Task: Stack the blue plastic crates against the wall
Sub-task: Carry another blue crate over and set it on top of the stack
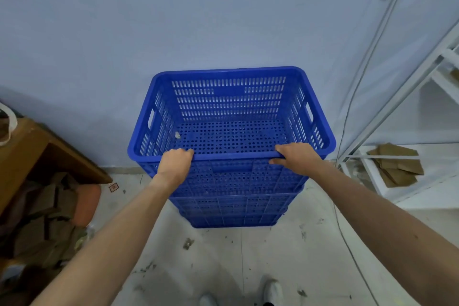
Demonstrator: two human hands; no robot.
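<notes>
Straight ahead, the wall (198, 20) backs a stack of blue crates (233, 206) standing on the tiled floor (248, 261), apparently touching it. The top crate (231, 112) sits nested on the stack. The left hand (175, 163) and right hand (296, 158) each curl closed over its near rim.

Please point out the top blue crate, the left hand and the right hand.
top blue crate (231, 72): head view, far rim.
left hand (175, 163): head view, back of hand.
right hand (298, 156): head view, back of hand.
</notes>
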